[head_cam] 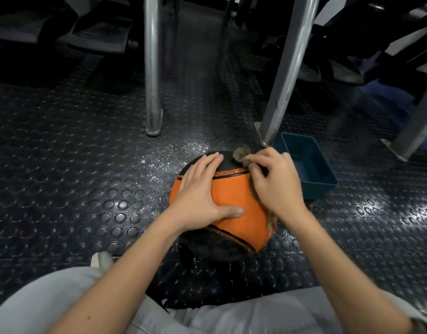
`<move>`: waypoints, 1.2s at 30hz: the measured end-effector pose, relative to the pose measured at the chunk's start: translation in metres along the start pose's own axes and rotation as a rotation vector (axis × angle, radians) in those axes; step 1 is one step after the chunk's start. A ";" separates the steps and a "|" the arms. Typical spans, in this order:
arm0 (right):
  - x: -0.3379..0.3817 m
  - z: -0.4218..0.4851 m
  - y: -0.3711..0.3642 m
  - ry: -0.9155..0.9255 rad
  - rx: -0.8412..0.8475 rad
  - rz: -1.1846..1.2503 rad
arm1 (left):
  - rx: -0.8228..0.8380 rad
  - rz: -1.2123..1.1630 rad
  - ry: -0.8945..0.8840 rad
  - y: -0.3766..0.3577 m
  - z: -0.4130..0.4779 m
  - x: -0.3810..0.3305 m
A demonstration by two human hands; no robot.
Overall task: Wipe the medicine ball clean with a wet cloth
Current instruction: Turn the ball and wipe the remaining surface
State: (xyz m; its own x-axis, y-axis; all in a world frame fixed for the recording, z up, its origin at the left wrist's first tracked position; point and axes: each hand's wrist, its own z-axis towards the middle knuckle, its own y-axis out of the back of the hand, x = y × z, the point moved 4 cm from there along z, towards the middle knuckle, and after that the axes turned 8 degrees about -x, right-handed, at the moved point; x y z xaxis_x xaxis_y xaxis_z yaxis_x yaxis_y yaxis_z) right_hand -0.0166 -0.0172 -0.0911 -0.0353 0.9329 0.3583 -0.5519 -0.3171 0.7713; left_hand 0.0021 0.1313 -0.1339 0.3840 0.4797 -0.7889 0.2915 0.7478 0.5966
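An orange and black medicine ball (pixel 234 196) sits on the studded black floor between my knees. My left hand (pixel 199 192) lies flat on the ball's upper left side, fingers spread and thumb stretched across the orange panel. My right hand (pixel 272 179) grips a grey-brown cloth (pixel 239 154) against the ball's upper right side. One end of the cloth sticks out past my fingers on the black top panel. Another end hangs down by my wrist on the ball's right side.
A dark teal plastic tub (pixel 309 165) stands just right of the ball. Metal frame legs (pixel 152 68) (pixel 283 75) rise from the floor behind the ball. Another leg with a foot plate (pixel 400 145) is at far right. My grey trouser legs fill the bottom.
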 end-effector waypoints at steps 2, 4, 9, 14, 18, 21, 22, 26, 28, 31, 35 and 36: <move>0.026 -0.025 0.007 0.157 -0.054 0.014 | -0.022 -0.004 -0.007 0.000 0.000 0.004; 0.038 -0.043 0.009 0.319 -0.051 0.036 | -0.032 -0.014 -0.012 0.002 -0.001 0.006; -0.015 -0.006 -0.002 0.040 -0.041 0.059 | -0.012 -0.040 0.025 0.005 0.000 0.005; -0.030 -0.007 -0.010 -0.269 -0.084 0.163 | -0.044 -0.078 0.092 0.011 0.005 0.016; 0.032 -0.037 -0.002 0.234 -0.141 0.051 | -0.072 -0.131 0.123 0.021 0.006 0.030; 0.018 -0.026 -0.007 0.234 -0.126 0.065 | -0.028 -0.181 0.152 0.024 0.007 0.035; 0.005 -0.020 -0.009 0.130 -0.116 0.075 | -0.019 -0.194 0.161 0.024 0.008 0.036; -0.037 -0.001 -0.016 -0.303 -0.056 0.270 | -0.051 -0.200 0.173 0.025 0.013 0.034; -0.034 0.012 -0.021 -0.354 -0.024 0.243 | -0.086 -0.173 0.163 0.023 0.013 0.032; -0.011 0.033 -0.027 -0.238 0.014 0.065 | -0.128 -0.129 0.171 0.021 0.011 0.028; 0.025 0.036 -0.029 0.039 0.061 -0.036 | -0.180 -0.141 0.232 0.023 0.011 0.032; 0.032 0.031 -0.028 0.098 0.056 -0.042 | -0.186 -0.151 0.243 0.023 0.011 0.035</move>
State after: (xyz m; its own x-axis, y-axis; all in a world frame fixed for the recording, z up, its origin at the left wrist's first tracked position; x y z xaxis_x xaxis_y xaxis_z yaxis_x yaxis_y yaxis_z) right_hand 0.0231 0.0158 -0.0851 -0.0961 0.9569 0.2741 -0.5070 -0.2840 0.8138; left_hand 0.0322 0.1601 -0.1455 0.1224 0.4358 -0.8917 0.1559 0.8788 0.4509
